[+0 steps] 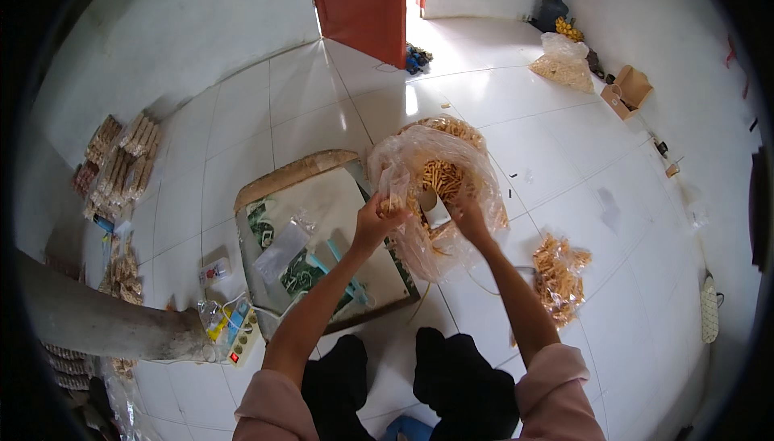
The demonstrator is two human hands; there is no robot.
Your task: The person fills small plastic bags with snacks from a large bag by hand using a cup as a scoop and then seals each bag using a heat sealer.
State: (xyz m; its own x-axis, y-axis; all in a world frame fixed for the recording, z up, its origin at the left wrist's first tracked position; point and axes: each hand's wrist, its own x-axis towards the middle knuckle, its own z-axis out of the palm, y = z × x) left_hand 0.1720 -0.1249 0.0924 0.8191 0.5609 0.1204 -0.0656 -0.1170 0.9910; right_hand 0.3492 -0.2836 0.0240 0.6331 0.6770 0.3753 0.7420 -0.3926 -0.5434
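Note:
Before me on the floor stands a large clear plastic bag (387,145) of stick-shaped snacks (444,178), its mouth spread wide. My left hand (382,214) holds a small clear plastic bag (396,184), with some snacks at its bottom, over the left rim of the large bag. My right hand (468,211) is at the right side of the opening; its fingers are partly hidden by plastic and blur, so its grip is unclear. Between my hands, a whitish cup-like container (434,210) lies tilted on the snacks.
Left of the large bag, a low table (326,199) bears flat plastic bags (284,250) and a light-blue sealer-like tool (338,271). A power strip (243,337) lies nearby. Filled snack packs (559,278) lie right; stacked packs (121,163) stand by the left wall.

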